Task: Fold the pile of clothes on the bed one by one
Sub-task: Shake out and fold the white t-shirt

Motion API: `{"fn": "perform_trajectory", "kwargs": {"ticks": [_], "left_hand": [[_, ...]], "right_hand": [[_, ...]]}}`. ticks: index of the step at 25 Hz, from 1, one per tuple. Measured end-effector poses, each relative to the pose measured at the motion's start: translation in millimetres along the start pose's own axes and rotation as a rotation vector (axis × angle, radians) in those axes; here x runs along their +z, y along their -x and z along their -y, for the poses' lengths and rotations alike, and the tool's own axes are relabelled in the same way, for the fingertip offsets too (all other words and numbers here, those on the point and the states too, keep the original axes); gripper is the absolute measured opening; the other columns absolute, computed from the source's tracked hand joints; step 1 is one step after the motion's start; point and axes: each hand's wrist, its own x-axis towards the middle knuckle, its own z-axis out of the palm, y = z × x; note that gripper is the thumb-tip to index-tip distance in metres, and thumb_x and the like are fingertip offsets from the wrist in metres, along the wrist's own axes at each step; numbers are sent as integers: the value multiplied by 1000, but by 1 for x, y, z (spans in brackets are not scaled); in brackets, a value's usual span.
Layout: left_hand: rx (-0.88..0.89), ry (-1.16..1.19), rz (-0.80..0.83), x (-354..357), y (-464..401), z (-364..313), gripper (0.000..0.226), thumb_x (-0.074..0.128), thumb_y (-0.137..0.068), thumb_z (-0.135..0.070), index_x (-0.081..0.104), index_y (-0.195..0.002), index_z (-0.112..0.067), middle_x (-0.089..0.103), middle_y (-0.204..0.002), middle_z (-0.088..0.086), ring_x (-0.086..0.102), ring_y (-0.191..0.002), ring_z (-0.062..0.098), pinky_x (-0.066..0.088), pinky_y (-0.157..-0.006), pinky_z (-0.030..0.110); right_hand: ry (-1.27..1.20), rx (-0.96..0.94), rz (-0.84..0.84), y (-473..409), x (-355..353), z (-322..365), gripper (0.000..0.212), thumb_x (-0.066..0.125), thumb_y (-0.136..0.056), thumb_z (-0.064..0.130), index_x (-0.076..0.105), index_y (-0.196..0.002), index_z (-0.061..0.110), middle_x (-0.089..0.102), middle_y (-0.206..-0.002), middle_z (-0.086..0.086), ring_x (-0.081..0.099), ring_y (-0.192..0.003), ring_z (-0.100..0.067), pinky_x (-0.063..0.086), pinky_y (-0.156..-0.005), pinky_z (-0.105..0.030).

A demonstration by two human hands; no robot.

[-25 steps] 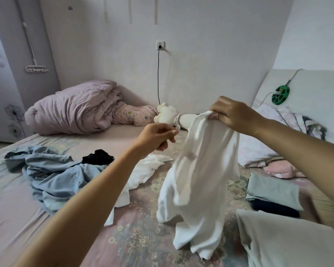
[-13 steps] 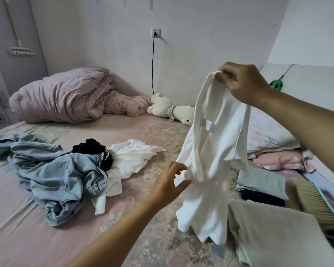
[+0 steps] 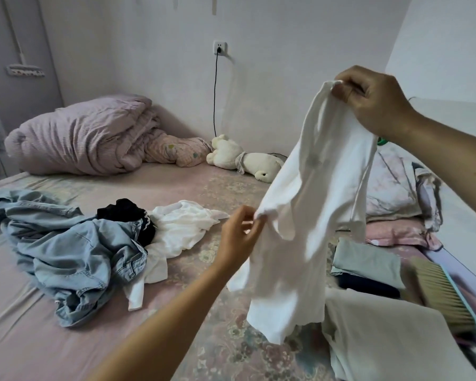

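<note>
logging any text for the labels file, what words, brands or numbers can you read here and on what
None can be read.
White garment, held up by the right hand and left hand: a small grey mark near the chest, too blurred to read.
Denim clothes: no legible label.
Wall socket: no marking shows.

1. The white garment (image 3: 311, 204) was thin, soft, matt cloth, hanging in loose folds with a slightly wavy lower edge.
2. The denim clothes (image 3: 66, 248) were faded blue, heavier cloth with visible seams, crumpled and matt.
3. A black garment (image 3: 124, 211) was dark, matt cloth.
4. The second white garment (image 3: 182, 229) looked lighter, crinkled cloth.
5. The bed (image 3: 204, 188) had a smooth, matt pink sheet with a faint floral print.
6. The duvet (image 3: 80, 136) was puckered, finely ribbed mauve cloth.
7. The plush toy (image 3: 242, 158) was cream and fuzzy.
8. The brush (image 3: 437, 295) had straw-coloured bristles and a pale, smooth plastic-looking back.
9. The wall (image 3: 286, 50) was matt white.
</note>
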Motion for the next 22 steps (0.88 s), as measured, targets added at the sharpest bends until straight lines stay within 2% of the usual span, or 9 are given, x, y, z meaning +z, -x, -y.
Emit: {"fn": "perform_trajectory", "kwargs": {"ticks": [3, 4, 6, 8, 10, 12, 16, 19, 22], "left_hand": [[-40, 148, -195, -36, -34, -24, 24, 58, -93, -14, 47, -73, -17, 41, -66, -8, 36, -57, -2, 32, -54, 18], [-23, 127, -250, -51, -50, -32, 24, 57, -94, -15, 44, -73, -21, 41, -68, -7, 36, -58, -2, 33, -56, 18], [32, 20, -279, -74, -84, -51, 25, 56, -94, -16, 42, -76, -26, 42, -71, -8, 38, -59, -3, 34, -60, 17], [84, -100, -238, -90, -113, -68, 25, 56, -94, -17, 42, -78, -28, 42, -72, -9, 39, -61, -3, 34, -62, 16], [118, -205, -172, -100, -134, -87, 19, 57, -94, -19, 46, -80, -24, 44, -71, -9, 40, -58, -4, 34, -59, 14], [120, -297, -102, -107, -148, -104, 10, 58, -93, -23, 54, -85, -18, 49, -69, -10, 42, -55, -7, 34, -57, 12], [136, -358, -41, -111, -167, -142, 20, 54, -96, -25, 64, -82, -15, 52, -60, -9, 43, -50, -4, 31, -51, 11], [171, -434, -62, -117, -178, -161, 20, 53, -96, -21, 61, -80, -12, 43, -61, -1, 39, -46, -1, 28, -46, 11], [94, -436, 146, -133, -184, -173, 25, 63, -90, -27, 71, -66, -25, 55, -60, -6, 45, -52, -2, 36, -50, 12]], "right_hand": [[-25, 152, -21, 15, -6, -22, 19, 57, -94, 28, 52, -98, 10, 63, -82, -21, 54, -71, -25, 32, -57, -10], [-12, 198, -3, 21, -7, -29, 18, 58, -94, 26, 51, -97, 9, 65, -85, -22, 56, -77, -31, 35, -59, -13], [13, 254, 76, 33, -10, -40, 17, 59, -93, 24, 51, -97, 10, 68, -91, -16, 59, -84, -31, 40, -68, -28], [9, 260, 164, 42, -14, -47, 16, 61, -91, 26, 52, -92, 14, 66, -86, -8, 59, -85, -28, 38, -70, -34], [-46, 264, 190, 47, -18, -55, 18, 60, -91, 30, 50, -86, 15, 61, -79, -8, 56, -78, -25, 36, -67, -35], [-111, 289, 179, 50, -18, -60, 18, 55, -94, 30, 49, -88, 14, 58, -77, -7, 50, -71, -19, 35, -64, -34], [-208, 277, 46, 53, -12, -62, 9, 45, -99, 17, 47, -92, 12, 50, -78, 11, 47, -70, 2, 36, -69, -23], [-333, 311, 26, 53, -13, -55, 10, 47, -98, 16, 50, -90, 11, 51, -81, 5, 47, -75, -9, 39, -72, -23], [-390, 339, 87, 53, -19, -52, 10, 56, -94, 12, 55, -85, 9, 59, -89, -9, 50, -81, -15, 42, -76, -29]]}}
